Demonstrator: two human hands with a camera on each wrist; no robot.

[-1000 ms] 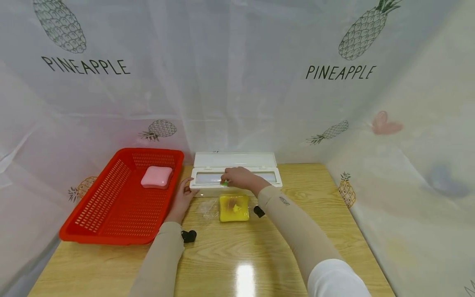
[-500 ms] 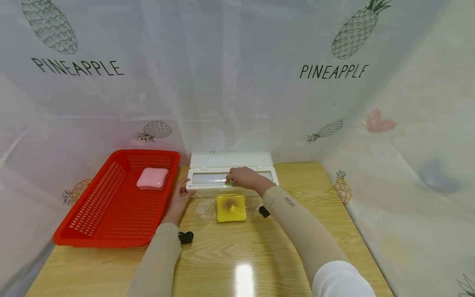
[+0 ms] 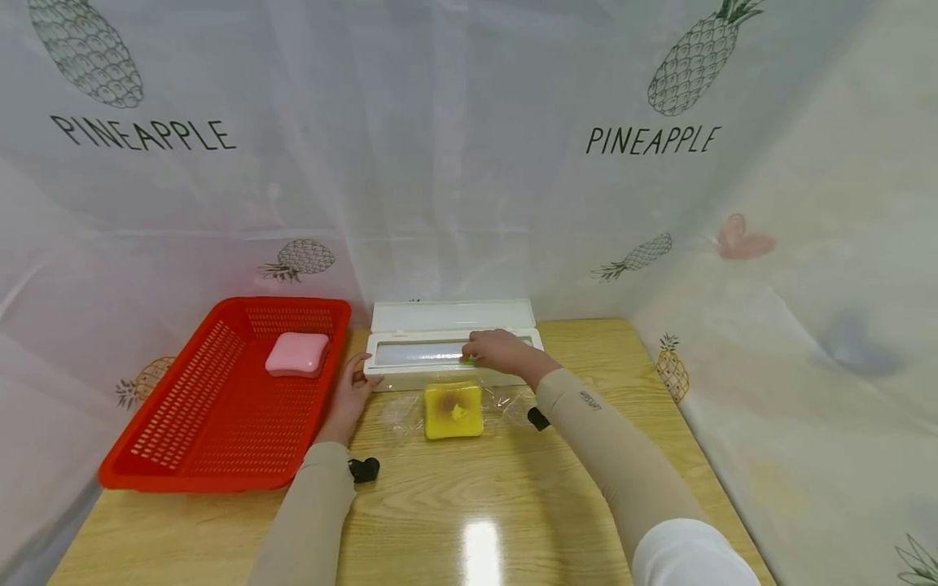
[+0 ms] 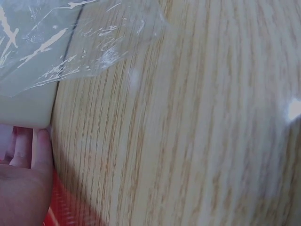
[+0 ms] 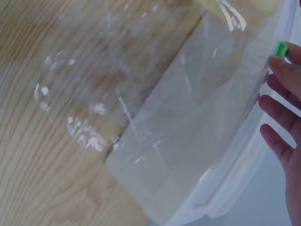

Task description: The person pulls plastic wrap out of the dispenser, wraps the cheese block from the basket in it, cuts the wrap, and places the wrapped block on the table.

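A white cling film dispenser (image 3: 454, 315) stands at the back of the table, its lid raised and the film roll showing inside. My left hand (image 3: 350, 400) grips its left end, thumb at the front corner in the left wrist view. With thumb and finger, my right hand (image 3: 504, 353) pinches the small green cutter slider (image 5: 281, 49) on the dispenser's front rim, right of the middle. Clear cling film (image 4: 108, 52) spreads from the front of the dispenser over the table. It overlaps a yellow toast-shaped block (image 3: 453, 423) with a brown patch.
To the left, a red plastic basket (image 3: 249, 423) holds a pink cushion-shaped block (image 3: 296, 354). The basket's right side is close to my left forearm. A pineapple-print curtain (image 3: 440, 203) hangs behind the wooden table (image 3: 418, 521) and along its sides.
My right hand has slid the green cutter slider rightwards along the dispenser's rim. The left hand keeps its grip on the left end. The head view has shifted slightly.
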